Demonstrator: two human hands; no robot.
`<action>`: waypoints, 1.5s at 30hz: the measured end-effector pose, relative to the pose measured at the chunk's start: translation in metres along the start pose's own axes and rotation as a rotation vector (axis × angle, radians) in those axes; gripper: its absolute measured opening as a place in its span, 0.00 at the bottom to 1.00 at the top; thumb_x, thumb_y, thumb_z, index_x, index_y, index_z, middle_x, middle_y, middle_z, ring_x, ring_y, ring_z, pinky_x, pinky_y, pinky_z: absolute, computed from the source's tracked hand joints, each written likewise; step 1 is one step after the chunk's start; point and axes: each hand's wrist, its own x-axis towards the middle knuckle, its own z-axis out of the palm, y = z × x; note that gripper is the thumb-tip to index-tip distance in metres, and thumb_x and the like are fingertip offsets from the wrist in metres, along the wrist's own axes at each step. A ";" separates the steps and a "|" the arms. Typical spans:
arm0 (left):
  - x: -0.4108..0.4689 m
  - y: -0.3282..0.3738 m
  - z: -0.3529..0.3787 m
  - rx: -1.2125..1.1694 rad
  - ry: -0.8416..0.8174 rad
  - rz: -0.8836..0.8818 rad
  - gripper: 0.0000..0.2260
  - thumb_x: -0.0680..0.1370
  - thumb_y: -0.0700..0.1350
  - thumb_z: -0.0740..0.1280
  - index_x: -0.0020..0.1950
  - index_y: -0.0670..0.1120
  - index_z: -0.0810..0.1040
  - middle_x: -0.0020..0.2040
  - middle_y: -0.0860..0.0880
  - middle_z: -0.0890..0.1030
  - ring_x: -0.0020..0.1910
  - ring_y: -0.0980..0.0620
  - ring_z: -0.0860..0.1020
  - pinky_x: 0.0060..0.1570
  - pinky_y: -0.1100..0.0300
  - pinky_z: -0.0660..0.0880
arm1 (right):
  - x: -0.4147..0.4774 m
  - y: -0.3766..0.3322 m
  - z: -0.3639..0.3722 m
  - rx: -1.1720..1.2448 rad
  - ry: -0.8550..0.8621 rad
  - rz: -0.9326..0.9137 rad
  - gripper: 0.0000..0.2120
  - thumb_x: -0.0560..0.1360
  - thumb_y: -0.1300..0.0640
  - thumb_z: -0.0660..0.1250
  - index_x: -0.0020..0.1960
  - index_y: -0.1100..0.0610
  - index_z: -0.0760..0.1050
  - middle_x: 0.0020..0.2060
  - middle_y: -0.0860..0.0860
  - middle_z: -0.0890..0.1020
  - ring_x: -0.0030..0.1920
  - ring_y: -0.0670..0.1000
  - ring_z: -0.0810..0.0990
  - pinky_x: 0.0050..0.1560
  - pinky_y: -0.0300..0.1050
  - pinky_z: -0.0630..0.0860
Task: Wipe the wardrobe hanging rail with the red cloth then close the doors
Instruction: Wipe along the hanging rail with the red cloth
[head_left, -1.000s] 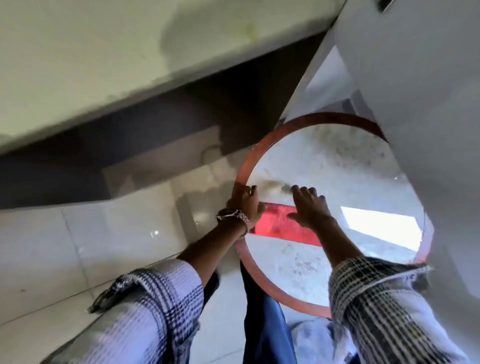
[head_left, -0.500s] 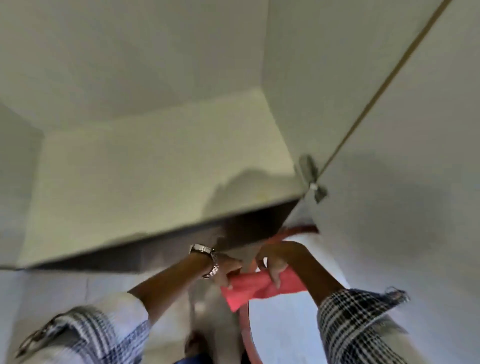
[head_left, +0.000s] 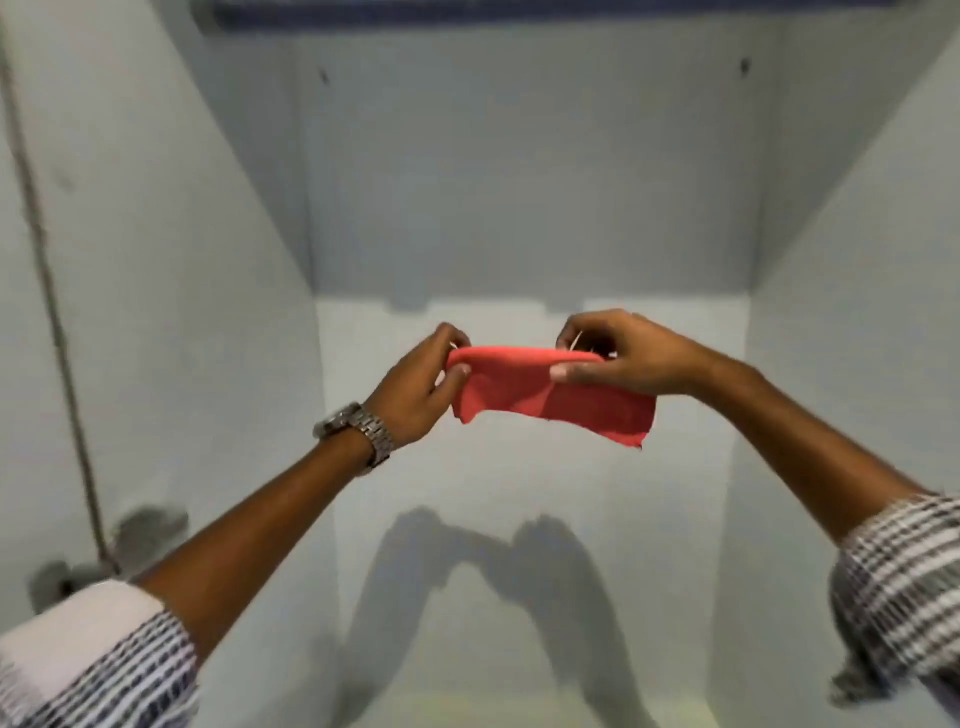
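Pale, bare panels (head_left: 519, 182) enclose the space on three sides, with a lighter floor panel (head_left: 519, 499) below carrying soft shadows (head_left: 467, 571); a blurred metal fitting, perhaps a hinge (head_left: 145, 530), sits at far left.

Checked sleeves (head_left: 898, 582), seemingly steel wristwatch (head_left: 358, 428)

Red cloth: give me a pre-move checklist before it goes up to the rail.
1. Red cloth in hand: ok, stretched between both hands.
2. Left hand pinch on its left end: ok.
3. Right hand pinch on its right end: ok.
4. Rail located: cannot tell; only a dark bar at the top edge, blurred.
5. Wardrobe interior free of hanging items: ok.
6. Doors open: cannot tell; interior is exposed, a hinge shows at left.
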 end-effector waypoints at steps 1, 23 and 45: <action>0.020 -0.001 -0.027 -0.027 0.148 0.014 0.05 0.83 0.40 0.63 0.59 0.45 0.72 0.51 0.49 0.79 0.45 0.51 0.78 0.48 0.52 0.77 | 0.026 -0.021 -0.022 -0.064 0.074 -0.068 0.12 0.74 0.43 0.74 0.51 0.49 0.79 0.41 0.45 0.83 0.38 0.45 0.80 0.41 0.43 0.78; 0.217 -0.031 -0.225 0.689 0.838 0.084 0.17 0.84 0.53 0.59 0.67 0.48 0.79 0.55 0.37 0.85 0.54 0.36 0.84 0.58 0.46 0.77 | 0.271 -0.189 -0.067 -0.951 0.906 -0.370 0.13 0.79 0.55 0.62 0.51 0.57 0.84 0.51 0.58 0.83 0.56 0.60 0.79 0.49 0.52 0.77; 0.279 -0.006 -0.099 0.797 0.954 0.375 0.38 0.83 0.65 0.54 0.81 0.37 0.56 0.80 0.37 0.61 0.82 0.40 0.56 0.81 0.43 0.54 | 0.242 -0.021 -0.150 -1.033 0.980 -0.227 0.27 0.85 0.40 0.49 0.81 0.48 0.60 0.74 0.58 0.71 0.74 0.69 0.67 0.74 0.73 0.55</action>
